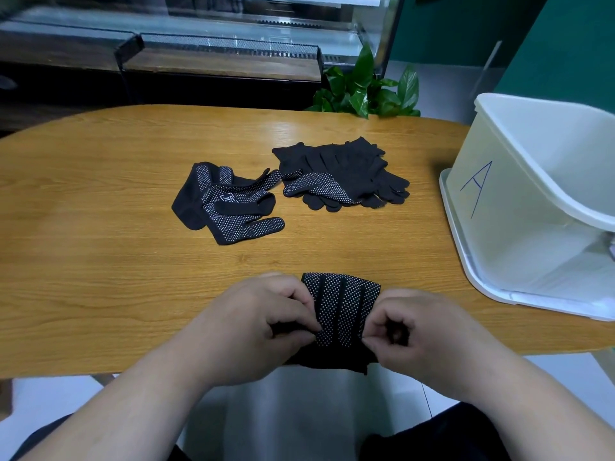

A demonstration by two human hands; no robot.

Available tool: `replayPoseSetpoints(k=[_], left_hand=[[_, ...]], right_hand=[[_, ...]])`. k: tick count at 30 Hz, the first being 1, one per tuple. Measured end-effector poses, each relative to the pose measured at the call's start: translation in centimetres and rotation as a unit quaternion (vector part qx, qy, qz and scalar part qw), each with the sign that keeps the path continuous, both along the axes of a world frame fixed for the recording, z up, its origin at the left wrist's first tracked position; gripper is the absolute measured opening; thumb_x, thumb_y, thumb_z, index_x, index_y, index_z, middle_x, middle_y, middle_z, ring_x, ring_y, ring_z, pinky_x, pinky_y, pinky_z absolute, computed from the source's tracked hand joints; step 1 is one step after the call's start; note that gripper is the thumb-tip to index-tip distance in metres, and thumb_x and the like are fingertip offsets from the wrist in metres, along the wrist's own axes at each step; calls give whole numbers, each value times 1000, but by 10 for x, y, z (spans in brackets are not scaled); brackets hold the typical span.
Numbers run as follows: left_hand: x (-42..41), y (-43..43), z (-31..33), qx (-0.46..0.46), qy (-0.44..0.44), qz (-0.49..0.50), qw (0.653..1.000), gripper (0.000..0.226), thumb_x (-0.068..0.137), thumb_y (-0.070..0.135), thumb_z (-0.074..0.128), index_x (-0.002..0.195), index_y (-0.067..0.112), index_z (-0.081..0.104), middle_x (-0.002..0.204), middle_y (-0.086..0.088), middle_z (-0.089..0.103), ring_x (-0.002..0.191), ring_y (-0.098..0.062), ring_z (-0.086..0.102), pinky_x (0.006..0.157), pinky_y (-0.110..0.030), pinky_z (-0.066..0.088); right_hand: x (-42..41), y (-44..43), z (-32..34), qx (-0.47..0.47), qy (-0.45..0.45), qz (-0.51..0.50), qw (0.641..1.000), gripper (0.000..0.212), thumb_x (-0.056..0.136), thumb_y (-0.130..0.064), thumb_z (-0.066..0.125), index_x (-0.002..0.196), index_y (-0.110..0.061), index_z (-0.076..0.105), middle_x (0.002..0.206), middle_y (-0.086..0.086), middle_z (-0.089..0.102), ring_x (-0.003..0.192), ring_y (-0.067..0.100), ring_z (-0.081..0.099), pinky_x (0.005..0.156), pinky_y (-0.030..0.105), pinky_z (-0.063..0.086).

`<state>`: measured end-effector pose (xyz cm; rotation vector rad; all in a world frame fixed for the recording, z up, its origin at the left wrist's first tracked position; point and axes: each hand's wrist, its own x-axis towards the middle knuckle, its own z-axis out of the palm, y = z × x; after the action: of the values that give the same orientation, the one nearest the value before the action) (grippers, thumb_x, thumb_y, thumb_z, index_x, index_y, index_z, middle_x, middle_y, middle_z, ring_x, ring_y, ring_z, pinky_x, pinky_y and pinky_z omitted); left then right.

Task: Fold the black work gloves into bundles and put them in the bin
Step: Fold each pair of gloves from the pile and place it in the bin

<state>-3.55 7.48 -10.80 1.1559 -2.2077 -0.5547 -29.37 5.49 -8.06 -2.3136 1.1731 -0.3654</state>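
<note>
A black dotted glove [339, 311] lies folded at the table's near edge, its fingers doubled back and its cuff hanging over the edge. My left hand [259, 324] pinches its left side and my right hand [422, 331] pinches its right side. Farther back lie a loose pair of dotted gloves [229, 202] and a pile of several black gloves [342, 176]. The white bin [545, 207], marked with a blue letter A, stands at the right.
The wooden table [100, 227] has a curved far edge. A green plant [366, 88] and a glass display case [199, 38] stand behind it. The bin rests on a white lid at the table's right end.
</note>
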Motion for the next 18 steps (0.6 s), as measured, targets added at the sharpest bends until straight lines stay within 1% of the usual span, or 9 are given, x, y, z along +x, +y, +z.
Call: replayPoseSetpoints(k=[1,3,4,6,8,11,13,16,18], left_hand=[[0,0,0,0,1,0,1000,11,82,33,68,89,30,76,96,22,62,92,0,59,78,-27,50],[0,0,-1,-3,3,1,1000,11,83,34,68,89,31,75,96,22,62,92,-1,59,78,-29,50],[0,0,-1,-8,6,0,1000,11,84,34,67,90,31,75,95,21,62,93,-2,59,78,-30,50],[-1,1,0,-26,10,5,1000,12,86,33,66,93,30,76,95,20,61,93,-5,57,79,-30,48],[-3,1,2,-53,10,21,998,14,90,32,65,98,30,75,97,18,58,96,-8,54,82,-30,46],[-9,0,5,-93,-37,16,995,19,95,33,59,107,31,73,114,16,58,108,-12,51,92,-36,43],[-15,-1,4,-107,-84,-12,991,22,98,36,54,112,32,71,124,17,58,112,-16,51,93,-40,43],[-20,-3,3,-113,-138,-40,983,24,98,37,53,114,34,69,126,22,57,110,-16,51,89,-41,43],[-20,-4,4,-105,-148,-47,982,24,96,35,54,114,35,70,126,24,58,110,-14,49,92,-37,39]], right_hand=[[0,0,-1,0,7,2,1000,3,75,-36,63,74,-36,60,86,-21,61,80,5,58,62,15,42],[1,0,-1,-13,19,10,1000,12,74,-45,54,76,-35,60,87,-21,60,79,4,58,61,17,43],[1,1,0,-18,26,12,999,14,74,-46,51,77,-35,60,87,-20,60,78,4,57,61,18,43],[0,2,0,-27,24,10,999,16,77,-46,52,78,-34,62,87,-19,60,79,6,57,61,19,43],[-2,4,1,-28,13,6,1000,13,79,-43,55,79,-34,65,88,-18,59,80,5,58,61,17,41],[-2,3,0,-39,15,8,999,10,81,-43,58,79,-36,65,90,-20,58,82,1,56,63,15,39],[-2,3,-1,-66,28,14,997,14,81,-46,55,81,-36,65,89,-22,56,82,-2,54,63,17,41],[-1,4,-1,-94,37,13,995,13,81,-45,55,81,-35,64,88,-23,55,78,-3,52,60,20,44],[0,4,0,-92,28,15,995,10,81,-41,55,83,-36,63,89,-24,56,74,-4,51,59,18,43]])
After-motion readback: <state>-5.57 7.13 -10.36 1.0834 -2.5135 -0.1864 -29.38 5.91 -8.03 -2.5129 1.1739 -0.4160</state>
